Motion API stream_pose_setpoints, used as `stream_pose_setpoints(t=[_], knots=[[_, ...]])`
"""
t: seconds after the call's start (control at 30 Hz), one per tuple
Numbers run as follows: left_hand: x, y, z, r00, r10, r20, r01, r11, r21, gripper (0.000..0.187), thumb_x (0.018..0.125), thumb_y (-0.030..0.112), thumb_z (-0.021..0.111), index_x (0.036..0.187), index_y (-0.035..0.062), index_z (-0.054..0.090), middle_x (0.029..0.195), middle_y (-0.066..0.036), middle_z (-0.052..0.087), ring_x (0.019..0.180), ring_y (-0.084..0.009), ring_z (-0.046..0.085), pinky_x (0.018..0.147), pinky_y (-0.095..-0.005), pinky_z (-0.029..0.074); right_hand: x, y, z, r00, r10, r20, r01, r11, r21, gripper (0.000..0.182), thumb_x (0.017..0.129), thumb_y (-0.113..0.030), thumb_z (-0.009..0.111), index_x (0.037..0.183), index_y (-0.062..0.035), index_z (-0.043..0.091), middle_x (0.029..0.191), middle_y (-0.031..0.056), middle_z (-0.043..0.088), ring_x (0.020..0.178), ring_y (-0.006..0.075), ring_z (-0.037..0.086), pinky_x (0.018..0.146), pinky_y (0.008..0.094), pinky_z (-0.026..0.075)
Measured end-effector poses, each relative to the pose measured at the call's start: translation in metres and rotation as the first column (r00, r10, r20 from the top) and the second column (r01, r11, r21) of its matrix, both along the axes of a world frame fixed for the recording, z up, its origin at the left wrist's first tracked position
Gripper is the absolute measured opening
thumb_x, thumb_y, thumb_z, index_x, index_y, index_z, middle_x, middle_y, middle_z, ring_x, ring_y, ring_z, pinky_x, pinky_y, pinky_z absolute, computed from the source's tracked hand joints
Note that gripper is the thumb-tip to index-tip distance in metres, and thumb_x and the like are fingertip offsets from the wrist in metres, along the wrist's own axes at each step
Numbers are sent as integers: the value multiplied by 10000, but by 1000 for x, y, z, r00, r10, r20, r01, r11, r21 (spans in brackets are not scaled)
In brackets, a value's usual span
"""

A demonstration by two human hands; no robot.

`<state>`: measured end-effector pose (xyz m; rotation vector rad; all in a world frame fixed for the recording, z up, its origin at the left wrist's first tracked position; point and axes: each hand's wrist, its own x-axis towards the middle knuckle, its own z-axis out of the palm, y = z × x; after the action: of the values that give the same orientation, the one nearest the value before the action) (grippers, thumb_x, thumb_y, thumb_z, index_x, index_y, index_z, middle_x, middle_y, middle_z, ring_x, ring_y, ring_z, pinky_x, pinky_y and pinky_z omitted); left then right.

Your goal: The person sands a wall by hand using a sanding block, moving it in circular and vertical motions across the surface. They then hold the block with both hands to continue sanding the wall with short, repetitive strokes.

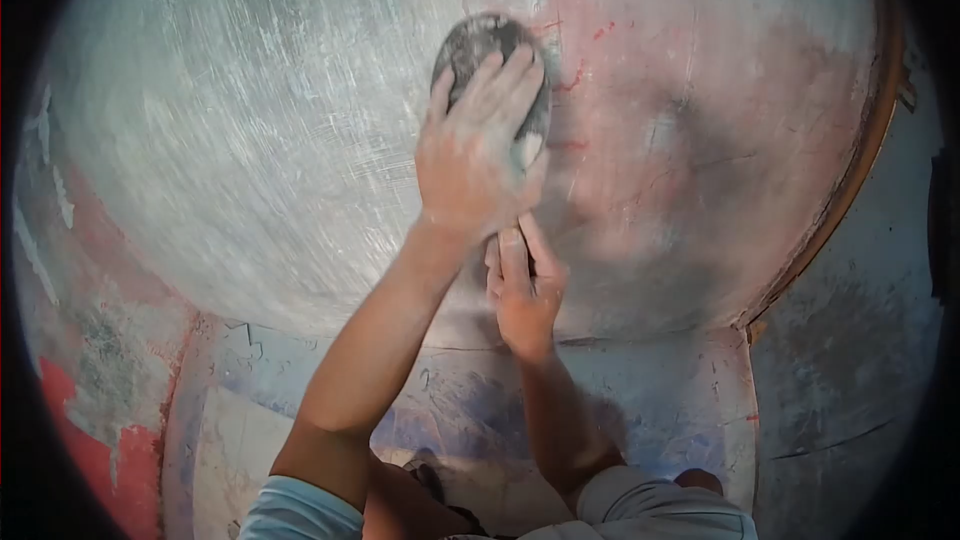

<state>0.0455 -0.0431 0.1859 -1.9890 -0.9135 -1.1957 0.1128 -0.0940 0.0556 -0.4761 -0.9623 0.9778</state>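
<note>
My left hand (475, 140) presses palm down on a dark oval pad (482, 35), its fingers spread over the pad's face and its thumb toward the right edge. The pad lies against a large curved surface (250, 140), grey and scratched on the left, with a red and pink patch (670, 130) on the right. Just below my left wrist is my right hand (525, 280), its thumb and fingers drawn together and pointing up. I cannot tell what, if anything, its fingers hold.
A brown edge strip (840, 190) borders the curved surface on the right. Below its lower edge lies a worn panel with bluish smears (450, 400). Peeling red paint (135, 470) shows at lower left, and a dark grey wall (860, 370) stands at right.
</note>
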Motion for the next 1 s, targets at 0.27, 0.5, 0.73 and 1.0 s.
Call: stream_pose_setpoints(t=[0.27,0.5,0.73,1.0], knots=[[-4,0,-12,1000,-17,-1,17,1000,-3,688,745,125,727,1429,96,658,1526,-85,615,1437,-313,554,1227,-546,350,-5,3,-19,999,-38,3,38,999,-24,378,1102,-152,576,1452,-15,614,760,-8,574,535,11,401,439,212,294],[2,10,2,999,-36,35,35,999,30,672,740,100,720,1410,96,670,1527,-89,615,1436,-329,552,1223,-565,342,2,12,-3,993,-80,91,81,997,0,395,1078,-75,593,1440,83,595,790,-20,580,673,54,499,574,232,409],[-3,-4,-27,999,-28,21,29,999,-44,701,716,102,723,1415,92,666,1522,-98,620,1432,-324,562,1240,-594,295,-3,-11,-22,998,-53,31,54,998,-29,401,1109,-153,559,1479,-1,583,755,-25,557,564,18,429,450,207,343],[-1,-2,-9,999,40,-1,-40,999,-10,728,715,122,744,1437,116,652,1523,-71,622,1450,-291,548,1239,-617,261,-5,0,-15,993,-25,111,31,998,-53,394,1091,-64,558,1467,52,580,851,5,587,706,72,501,612,242,426]])
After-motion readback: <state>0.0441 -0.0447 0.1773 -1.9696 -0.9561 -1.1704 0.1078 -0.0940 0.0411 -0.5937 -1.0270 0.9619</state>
